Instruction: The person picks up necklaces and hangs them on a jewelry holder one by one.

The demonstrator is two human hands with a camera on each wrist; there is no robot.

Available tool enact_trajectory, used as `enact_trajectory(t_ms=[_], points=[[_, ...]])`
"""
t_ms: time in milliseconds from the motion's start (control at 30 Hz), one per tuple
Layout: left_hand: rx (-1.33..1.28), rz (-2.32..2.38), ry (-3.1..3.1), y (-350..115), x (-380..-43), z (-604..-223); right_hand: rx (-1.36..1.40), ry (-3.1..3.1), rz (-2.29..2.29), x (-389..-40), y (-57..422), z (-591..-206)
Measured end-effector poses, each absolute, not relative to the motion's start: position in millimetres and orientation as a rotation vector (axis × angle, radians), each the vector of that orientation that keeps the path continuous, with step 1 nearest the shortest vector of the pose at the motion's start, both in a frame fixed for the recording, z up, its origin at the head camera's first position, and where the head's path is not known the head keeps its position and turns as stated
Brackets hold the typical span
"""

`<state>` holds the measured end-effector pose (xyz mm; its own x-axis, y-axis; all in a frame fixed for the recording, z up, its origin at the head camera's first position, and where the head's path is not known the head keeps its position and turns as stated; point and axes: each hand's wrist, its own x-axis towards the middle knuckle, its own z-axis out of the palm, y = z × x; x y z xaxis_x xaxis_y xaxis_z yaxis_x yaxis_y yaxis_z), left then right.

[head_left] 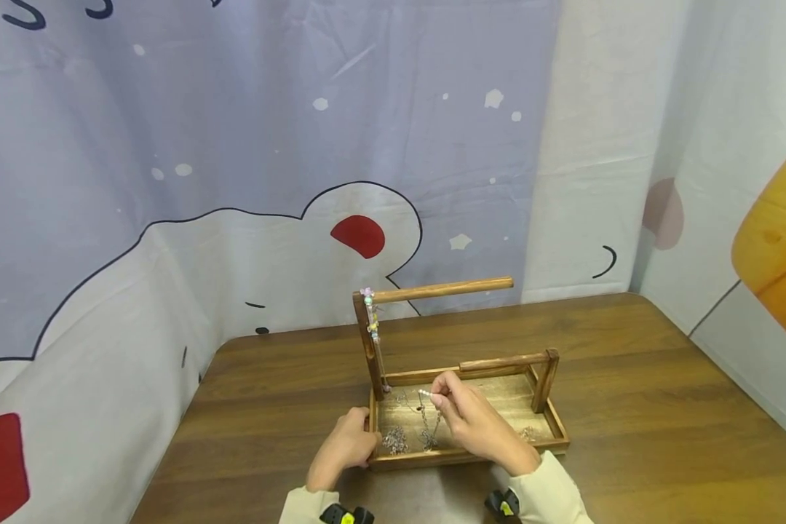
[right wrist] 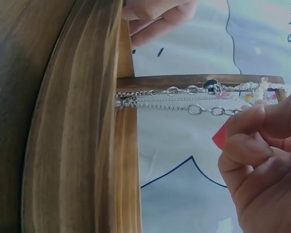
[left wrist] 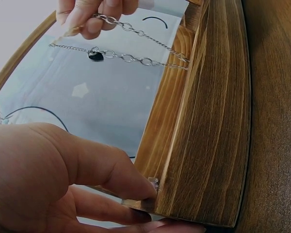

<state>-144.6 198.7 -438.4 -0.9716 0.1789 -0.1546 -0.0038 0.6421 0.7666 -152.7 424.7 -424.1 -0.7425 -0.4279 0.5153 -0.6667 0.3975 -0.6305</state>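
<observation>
While the left hand [head_left: 346, 441] is gripping the tray [head_left: 432, 458] by its left end, the right hand [head_left: 477, 418] is pinching a silver chain [left wrist: 128, 58] hanging into it.

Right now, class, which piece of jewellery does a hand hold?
The silver link chain with the dark charm, pinched by the right hand; the beaded strand hangs from the upper bar, and the silvery heap lies in the tray.

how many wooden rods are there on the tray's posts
2: a high rod on the tall left post and a lower rod on the short right post of the tray. No others show.
</observation>
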Motion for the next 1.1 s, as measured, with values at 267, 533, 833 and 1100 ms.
enact_trajectory(t_ms=[267, 533, 833, 1100], points=[[0.149, 1.222, 2.656, 198.2, -144.0, -438.5, 0.846, -2.342, 1.285, -152.7, 420.8, -412.3], [0.141, 1.22, 2.643, 198.1, -144.0, -438.8, 0.761, -2.311, 1.227, -155.9, 418.7, -395.8], [0.109, 1.218, 2.632, 199.0, -143.8, -438.0, 0.788, -2.231, 1.206, -162.4, 416.5, -375.1], [0.085, 1.212, 2.634, 199.1, -144.9, -437.1, 0.794, -2.236, 1.268, -169.1, 417.7, -362.9]])
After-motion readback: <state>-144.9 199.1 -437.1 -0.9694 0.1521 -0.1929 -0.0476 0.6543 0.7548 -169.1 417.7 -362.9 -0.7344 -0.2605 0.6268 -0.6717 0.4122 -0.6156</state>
